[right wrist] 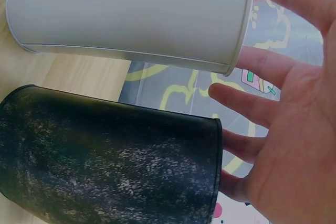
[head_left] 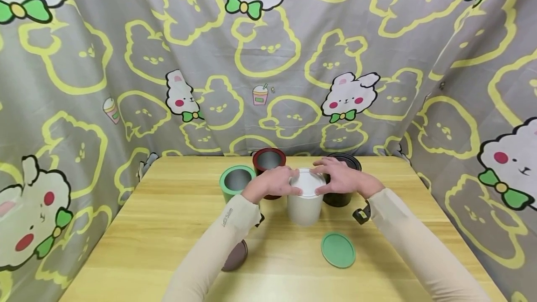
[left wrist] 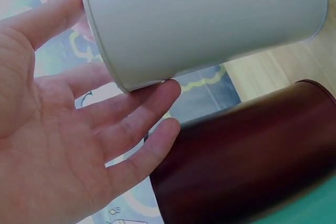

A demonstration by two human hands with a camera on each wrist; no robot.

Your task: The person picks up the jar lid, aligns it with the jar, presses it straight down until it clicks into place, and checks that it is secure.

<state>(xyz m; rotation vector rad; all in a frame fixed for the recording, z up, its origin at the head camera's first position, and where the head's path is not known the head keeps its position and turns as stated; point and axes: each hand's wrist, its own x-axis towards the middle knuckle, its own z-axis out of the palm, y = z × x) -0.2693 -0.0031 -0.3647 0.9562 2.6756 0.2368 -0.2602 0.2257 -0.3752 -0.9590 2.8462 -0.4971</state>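
A white canister [head_left: 304, 209] stands upright between my hands, its round white top [head_left: 308, 181] facing up. From the left, my left hand [head_left: 274, 181] grips the top rim with thumb and fingers; in the left wrist view its lower fingers spread below the rim. My right hand [head_left: 340, 178] holds the same rim from the right. Its other fingers reach past a black canister [right wrist: 115, 156], whose top it partly hides in the head view. Behind the left hand stands a dark red canister [head_left: 269, 158], open at the top.
An open green canister [head_left: 237, 181] stands left of the dark red one. A green lid [head_left: 338, 250] lies flat on the wooden table [head_left: 168, 218] at the front right. My left sleeve partly covers a brown lid [head_left: 237, 256]. A patterned curtain [head_left: 268, 69] hangs behind.
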